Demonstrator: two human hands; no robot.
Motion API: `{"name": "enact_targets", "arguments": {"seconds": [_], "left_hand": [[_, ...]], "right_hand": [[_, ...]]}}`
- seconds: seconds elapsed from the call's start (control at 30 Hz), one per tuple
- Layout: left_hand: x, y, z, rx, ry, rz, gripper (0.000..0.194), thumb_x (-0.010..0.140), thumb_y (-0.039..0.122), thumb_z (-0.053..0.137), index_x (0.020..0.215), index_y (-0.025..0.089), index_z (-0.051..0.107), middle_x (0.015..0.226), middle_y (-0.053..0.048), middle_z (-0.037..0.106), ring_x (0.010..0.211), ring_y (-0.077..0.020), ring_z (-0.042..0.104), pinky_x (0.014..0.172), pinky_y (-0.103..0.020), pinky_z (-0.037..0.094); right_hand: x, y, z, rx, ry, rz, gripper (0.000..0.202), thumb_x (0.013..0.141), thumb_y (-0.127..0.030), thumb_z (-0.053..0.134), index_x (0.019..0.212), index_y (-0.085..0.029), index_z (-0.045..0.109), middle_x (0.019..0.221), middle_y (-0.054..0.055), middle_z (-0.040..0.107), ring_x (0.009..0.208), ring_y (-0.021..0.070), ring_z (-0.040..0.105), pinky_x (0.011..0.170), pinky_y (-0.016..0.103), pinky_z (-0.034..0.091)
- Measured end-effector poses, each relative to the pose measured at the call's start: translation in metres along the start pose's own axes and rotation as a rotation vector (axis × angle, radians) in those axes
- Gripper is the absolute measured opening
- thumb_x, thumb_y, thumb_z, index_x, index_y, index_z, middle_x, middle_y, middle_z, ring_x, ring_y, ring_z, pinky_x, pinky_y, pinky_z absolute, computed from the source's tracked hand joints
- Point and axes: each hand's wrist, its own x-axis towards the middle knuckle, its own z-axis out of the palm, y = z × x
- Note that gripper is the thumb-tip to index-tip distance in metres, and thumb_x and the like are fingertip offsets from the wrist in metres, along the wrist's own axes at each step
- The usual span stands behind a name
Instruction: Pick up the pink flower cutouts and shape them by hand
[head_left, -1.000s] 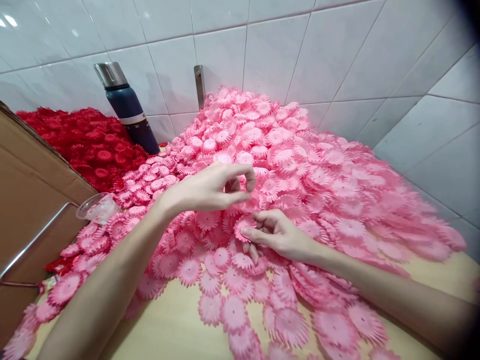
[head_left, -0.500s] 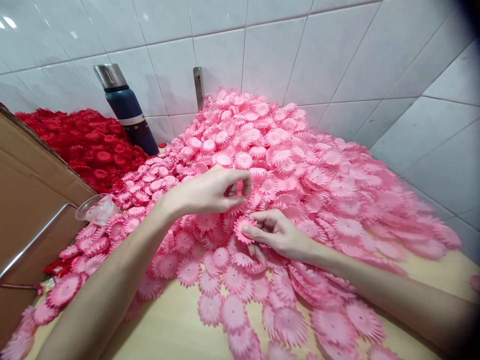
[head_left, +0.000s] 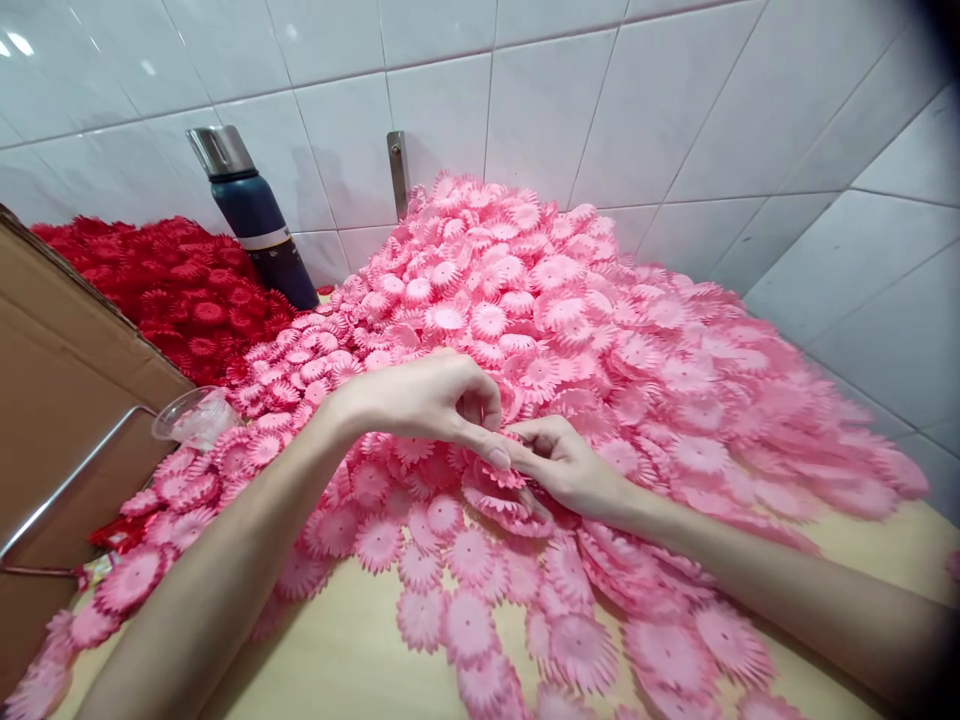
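Observation:
My right hand (head_left: 566, 465) pinches a small pink scalloped flower disc (head_left: 510, 478), thumb on top and fingers beneath. Over it reaches my left hand (head_left: 427, 400), its fingers curled and its thumb lying at the disc beside my right thumb. Whatever sits in the left fingers is hidden from me. More pink discs (head_left: 502, 510) show below the right fingers. Both hands are in front of a large heap of pink flower discs (head_left: 540, 280), with several loose ones (head_left: 469, 625) spread on the pale table (head_left: 352, 650).
Dark red discs (head_left: 187, 290) are heaped at the back left beside a blue bottle (head_left: 259, 225) with a metal cap. A cardboard box (head_left: 67, 400) stands at the left, near a clear plastic cup (head_left: 196, 415). A tiled wall (head_left: 555, 110) with a metal bracket (head_left: 397, 175) closes the back.
My left hand has come down and its thumb has stretched out to the disc in my right hand. The right hand stays in nearly the same place, still pinching the disc.

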Motion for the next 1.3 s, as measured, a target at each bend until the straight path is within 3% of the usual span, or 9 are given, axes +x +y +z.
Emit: {"name": "enact_targets", "arguments": {"seconds": [0.2, 0.47, 0.53, 0.67, 0.83, 0.93, 1.1, 1.3], "left_hand": [[-0.002, 0.001, -0.003, -0.025, 0.029, 0.044, 0.016, 0.082, 0.022, 0.066, 0.089, 0.009, 0.071, 0.076, -0.006, 0.071, 0.065, -0.0111, 0.061, 0.059, -0.02, 0.045], [-0.002, -0.001, 0.0, 0.186, 0.126, 0.117, 0.02, 0.082, 0.008, 0.054, 0.097, 0.012, 0.066, 0.08, -0.003, 0.066, 0.066, -0.0108, 0.055, 0.057, -0.022, 0.039], [-0.002, -0.002, 0.0, 0.239, 0.199, 0.111, 0.021, 0.081, 0.006, 0.05, 0.095, 0.013, 0.065, 0.08, -0.003, 0.065, 0.065, -0.0111, 0.053, 0.057, -0.022, 0.039], [-0.005, -0.005, -0.004, 0.32, 0.453, 0.058, 0.018, 0.083, 0.008, 0.047, 0.09, 0.013, 0.064, 0.081, -0.004, 0.064, 0.068, -0.0118, 0.053, 0.061, -0.024, 0.039], [-0.004, -0.004, -0.006, 0.288, 0.34, 0.054, 0.011, 0.084, 0.021, 0.061, 0.089, 0.013, 0.067, 0.08, -0.003, 0.064, 0.072, -0.0127, 0.055, 0.063, -0.024, 0.04], [-0.003, 0.0, -0.004, 0.243, 0.294, 0.063, 0.015, 0.086, 0.024, 0.06, 0.083, 0.012, 0.068, 0.074, -0.002, 0.064, 0.066, -0.0108, 0.054, 0.06, -0.023, 0.039], [-0.005, 0.005, -0.004, 0.139, 0.073, 0.002, 0.034, 0.087, 0.042, 0.058, 0.078, 0.012, 0.07, 0.065, -0.002, 0.064, 0.055, -0.0089, 0.051, 0.05, -0.021, 0.035], [-0.002, 0.003, 0.0, 0.155, 0.057, -0.01, 0.037, 0.08, 0.047, 0.066, 0.073, 0.011, 0.068, 0.064, -0.002, 0.064, 0.053, -0.0087, 0.051, 0.048, -0.02, 0.034]], "right_hand": [[0.001, 0.0, 0.001, 0.028, -0.015, 0.021, 0.048, 0.087, -0.057, 0.054, 0.061, -0.017, 0.049, 0.041, -0.001, 0.058, 0.029, 0.0072, 0.049, 0.031, 0.016, 0.032], [0.001, -0.005, 0.002, 0.032, -0.004, 0.044, 0.042, 0.081, -0.046, 0.067, 0.056, -0.015, 0.053, 0.042, -0.002, 0.057, 0.03, 0.0055, 0.048, 0.034, 0.017, 0.036], [-0.001, -0.007, 0.003, 0.017, -0.038, 0.056, 0.04, 0.084, -0.042, 0.066, 0.057, -0.015, 0.054, 0.044, -0.002, 0.059, 0.031, 0.0056, 0.05, 0.034, 0.016, 0.036], [-0.004, -0.009, 0.004, -0.006, -0.139, 0.054, 0.028, 0.086, -0.036, 0.065, 0.069, -0.015, 0.059, 0.053, -0.001, 0.064, 0.038, 0.0069, 0.056, 0.039, 0.016, 0.041], [-0.001, -0.007, 0.002, 0.01, -0.109, -0.021, 0.024, 0.09, -0.036, 0.059, 0.086, -0.014, 0.066, 0.071, 0.005, 0.074, 0.062, 0.0119, 0.069, 0.058, 0.021, 0.052], [0.0, -0.004, 0.001, -0.006, -0.087, -0.018, 0.024, 0.089, -0.038, 0.061, 0.088, -0.014, 0.065, 0.068, 0.005, 0.074, 0.057, 0.0125, 0.068, 0.053, 0.022, 0.05], [0.0, -0.003, 0.003, 0.028, -0.089, -0.029, 0.026, 0.09, -0.04, 0.06, 0.08, -0.015, 0.059, 0.06, 0.003, 0.071, 0.051, 0.0115, 0.066, 0.047, 0.02, 0.046], [-0.001, -0.004, 0.004, 0.086, -0.076, 0.007, 0.034, 0.086, -0.047, 0.062, 0.074, -0.017, 0.053, 0.055, 0.001, 0.068, 0.043, 0.0131, 0.066, 0.041, 0.019, 0.048]]}}
